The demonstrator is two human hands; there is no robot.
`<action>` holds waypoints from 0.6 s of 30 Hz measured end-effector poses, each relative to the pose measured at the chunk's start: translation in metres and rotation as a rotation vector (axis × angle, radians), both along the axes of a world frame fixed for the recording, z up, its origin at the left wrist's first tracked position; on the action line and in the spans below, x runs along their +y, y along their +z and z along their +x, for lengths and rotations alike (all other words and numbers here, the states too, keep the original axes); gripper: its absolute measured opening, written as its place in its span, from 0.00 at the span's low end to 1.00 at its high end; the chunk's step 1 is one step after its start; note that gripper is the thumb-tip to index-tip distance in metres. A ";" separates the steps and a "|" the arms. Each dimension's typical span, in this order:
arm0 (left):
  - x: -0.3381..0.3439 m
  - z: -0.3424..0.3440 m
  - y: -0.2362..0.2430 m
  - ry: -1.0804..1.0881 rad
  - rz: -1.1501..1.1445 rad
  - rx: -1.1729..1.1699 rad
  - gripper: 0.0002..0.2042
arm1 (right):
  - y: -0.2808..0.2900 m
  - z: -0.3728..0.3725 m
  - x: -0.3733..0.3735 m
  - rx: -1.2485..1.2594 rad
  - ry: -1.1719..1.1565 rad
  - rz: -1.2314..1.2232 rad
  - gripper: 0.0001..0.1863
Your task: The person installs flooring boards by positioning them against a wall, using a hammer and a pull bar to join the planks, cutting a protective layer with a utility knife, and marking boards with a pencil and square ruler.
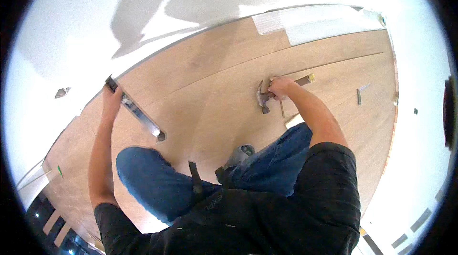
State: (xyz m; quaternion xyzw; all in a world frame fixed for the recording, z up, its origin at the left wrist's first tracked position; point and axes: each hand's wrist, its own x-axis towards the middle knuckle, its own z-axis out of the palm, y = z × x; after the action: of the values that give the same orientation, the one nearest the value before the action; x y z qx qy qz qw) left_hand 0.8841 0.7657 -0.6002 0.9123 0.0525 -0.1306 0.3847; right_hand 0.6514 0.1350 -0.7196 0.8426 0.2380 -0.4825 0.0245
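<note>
Well — right hand (280, 87) grips hammer (265, 97).

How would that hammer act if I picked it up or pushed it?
The hammer in the right hand would probably feel heaviest at its head, which looks like metal. It likely wouldn't roll far if pushed, because its curved claw sticks out.

Metal hammer head (264, 98), shiny bar (139, 113), wood-grained floor (205, 107)
</note>
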 end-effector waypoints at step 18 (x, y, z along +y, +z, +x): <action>-0.365 0.038 -0.204 -0.208 -0.378 0.415 0.23 | -0.002 0.002 0.006 0.045 -0.110 -0.021 0.21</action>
State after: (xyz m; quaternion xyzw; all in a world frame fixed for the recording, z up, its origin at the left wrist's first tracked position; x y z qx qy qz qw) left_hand 0.9223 0.4011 -0.8044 0.7789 0.0109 -0.3603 0.5132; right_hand 0.6537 0.1411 -0.7217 0.8430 0.1866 -0.5045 0.0016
